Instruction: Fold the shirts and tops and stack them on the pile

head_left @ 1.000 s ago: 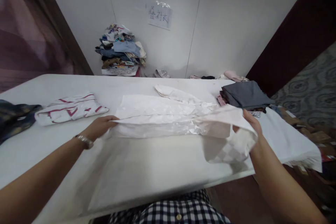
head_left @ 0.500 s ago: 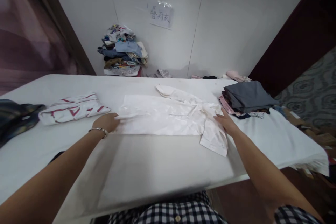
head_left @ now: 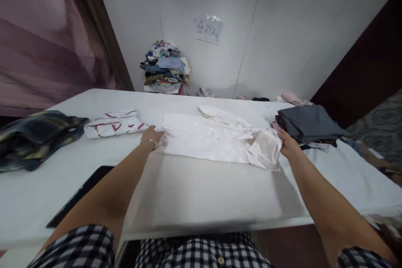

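A white shirt [head_left: 204, 140] lies lengthwise across the table, in a long folded strip. My left hand [head_left: 153, 135], with a bracelet at the wrist, grips its left end, where the cloth bunches a little. At the other end, my right hand [head_left: 287, 143] pinches the gathered cloth, slightly raised. One sleeve [head_left: 265, 150] is folded over near that hand, and the other sleeve [head_left: 216, 114] stretches out along the far side. The fingertips of both hands are partly hidden by cloth.
A white garment with red stripes [head_left: 114, 124] and a dark plaid garment [head_left: 40, 134] lie on the left. A flat black object [head_left: 81, 194] is partly under my left forearm. Folded dark clothes [head_left: 310, 121] are stacked at right; a tall clothes pile [head_left: 166, 69] stands by the wall.
My right hand has lifted its end of the shirt slightly, and the near sleeve has drawn up off the table's front part. The view has shifted left, showing more of the black object.
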`<action>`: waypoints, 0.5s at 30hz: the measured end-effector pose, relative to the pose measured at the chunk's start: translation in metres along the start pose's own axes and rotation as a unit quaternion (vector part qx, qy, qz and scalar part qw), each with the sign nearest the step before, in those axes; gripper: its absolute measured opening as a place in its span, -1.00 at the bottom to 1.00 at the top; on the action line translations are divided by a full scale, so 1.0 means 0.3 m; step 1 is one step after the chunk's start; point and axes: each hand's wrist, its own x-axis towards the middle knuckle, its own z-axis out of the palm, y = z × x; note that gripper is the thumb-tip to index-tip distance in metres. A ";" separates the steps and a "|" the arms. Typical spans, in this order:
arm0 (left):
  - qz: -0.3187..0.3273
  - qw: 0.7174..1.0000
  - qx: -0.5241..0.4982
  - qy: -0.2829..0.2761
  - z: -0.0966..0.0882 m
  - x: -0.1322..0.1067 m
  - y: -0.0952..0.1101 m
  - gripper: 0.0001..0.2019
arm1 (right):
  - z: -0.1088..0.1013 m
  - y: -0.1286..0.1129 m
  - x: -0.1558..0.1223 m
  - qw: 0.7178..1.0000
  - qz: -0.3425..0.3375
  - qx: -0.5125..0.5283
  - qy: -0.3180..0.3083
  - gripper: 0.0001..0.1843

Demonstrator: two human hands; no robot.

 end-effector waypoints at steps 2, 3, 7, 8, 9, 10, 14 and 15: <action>0.013 0.999 0.001 0.040 0.003 -0.021 0.004 -0.36 | -0.015 0.011 0.001 1.000 0.003 0.003 -0.015 -0.51; 0.036 0.997 -0.002 0.063 -0.001 -0.037 0.013 -0.39 | -0.019 0.009 -0.002 1.000 0.005 0.006 -0.020 -0.52; 0.151 0.984 -0.084 0.046 -0.007 -0.153 0.112 -0.61 | 0.018 -0.035 -0.041 0.999 0.020 0.024 -0.031 -0.61; 0.175 0.977 -0.122 0.008 0.004 -0.197 0.150 -0.64 | 0.040 -0.049 -0.058 0.999 0.020 0.031 -0.036 -0.61; 0.201 0.965 -0.162 -0.035 0.020 -0.245 0.192 -0.67 | 0.064 -0.059 -0.078 0.998 0.017 0.037 -0.044 -0.60; 0.231 0.948 -0.203 -0.078 0.042 -0.296 0.237 -0.67 | 0.089 -0.066 -0.101 0.997 0.014 0.041 -0.057 -0.58; 0.280 0.856 -0.367 -0.235 0.147 -0.488 0.422 -0.55 | 0.180 -0.054 -0.207 0.991 0.005 0.044 -0.127 -0.48; 0.271 0.830 -0.409 -0.266 0.170 -0.525 0.466 -0.50 | 0.198 -0.043 -0.238 0.989 0.006 0.048 -0.139 -0.47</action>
